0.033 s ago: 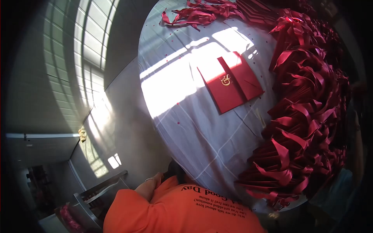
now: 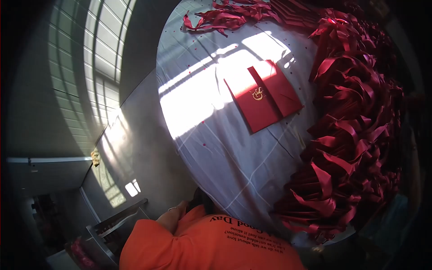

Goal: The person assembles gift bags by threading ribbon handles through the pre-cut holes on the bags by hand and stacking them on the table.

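Note:
Only part of my left hand (image 2: 174, 215), with a ring on one finger, shows at the lower edge, against my orange shirt (image 2: 211, 245) and below the table's near edge. Its fingers reach a small dark thing (image 2: 201, 199) that I cannot identify, and I cannot see whether they grip it. My right hand is out of view. On the pale grey tablecloth (image 2: 225, 148) a red envelope (image 2: 263, 96) with a gold emblem and a dark red band lies flat in a patch of sunlight, well away from the hand.
A thick heap of dark red ribbon bows (image 2: 355, 135) runs along the table's right side. Loose red ribbon strips (image 2: 225, 15) lie at the far end. To the left are a grey floor, tall windows (image 2: 90, 58) and a metal rack (image 2: 112, 229).

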A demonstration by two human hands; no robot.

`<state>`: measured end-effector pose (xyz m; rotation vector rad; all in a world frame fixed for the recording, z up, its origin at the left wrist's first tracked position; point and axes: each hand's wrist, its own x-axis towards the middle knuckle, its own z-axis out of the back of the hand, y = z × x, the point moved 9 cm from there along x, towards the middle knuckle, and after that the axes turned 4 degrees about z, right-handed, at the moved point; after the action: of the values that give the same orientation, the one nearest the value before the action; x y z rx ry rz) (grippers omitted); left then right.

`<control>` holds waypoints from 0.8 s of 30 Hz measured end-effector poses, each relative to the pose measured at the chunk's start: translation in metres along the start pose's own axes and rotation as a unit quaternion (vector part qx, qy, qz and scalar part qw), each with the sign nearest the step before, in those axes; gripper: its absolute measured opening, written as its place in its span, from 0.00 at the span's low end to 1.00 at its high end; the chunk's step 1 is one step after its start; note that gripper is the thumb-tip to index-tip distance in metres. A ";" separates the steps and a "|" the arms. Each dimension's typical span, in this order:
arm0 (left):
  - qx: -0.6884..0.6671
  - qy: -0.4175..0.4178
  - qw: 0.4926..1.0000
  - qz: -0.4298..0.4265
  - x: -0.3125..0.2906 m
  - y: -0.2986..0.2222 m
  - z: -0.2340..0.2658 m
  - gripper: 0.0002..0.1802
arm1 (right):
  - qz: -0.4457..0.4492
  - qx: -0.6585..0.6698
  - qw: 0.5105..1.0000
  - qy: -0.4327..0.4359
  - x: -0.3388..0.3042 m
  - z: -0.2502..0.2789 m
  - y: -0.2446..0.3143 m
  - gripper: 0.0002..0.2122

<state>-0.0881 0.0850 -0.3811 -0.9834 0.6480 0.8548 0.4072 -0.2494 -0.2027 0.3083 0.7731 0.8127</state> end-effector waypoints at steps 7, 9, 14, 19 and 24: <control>0.113 0.040 0.993 -0.008 -0.025 0.009 0.010 0.21 | 0.019 -0.002 0.999 -0.037 0.017 -0.009 -0.012 0.15; 0.145 0.044 0.988 -0.014 -0.020 -0.001 0.003 0.21 | 0.029 -0.006 0.998 -0.054 0.035 -0.013 -0.015 0.15; 0.220 0.084 0.972 -0.011 -0.042 0.017 -0.011 0.22 | 0.034 -0.007 0.997 -0.068 0.033 -0.040 -0.015 0.16; 0.281 0.115 0.952 -0.024 -0.040 0.015 -0.014 0.22 | 0.041 -0.030 0.995 -0.088 0.026 -0.053 -0.014 0.16; 0.337 0.110 0.934 -0.046 -0.025 0.014 0.000 0.23 | 0.069 -0.070 0.987 -0.129 0.022 -0.047 -0.006 0.17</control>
<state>-0.1125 0.0815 -0.3671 -0.4766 0.9961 0.3847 0.3858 -0.2388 -0.2495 0.3362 0.4532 0.9326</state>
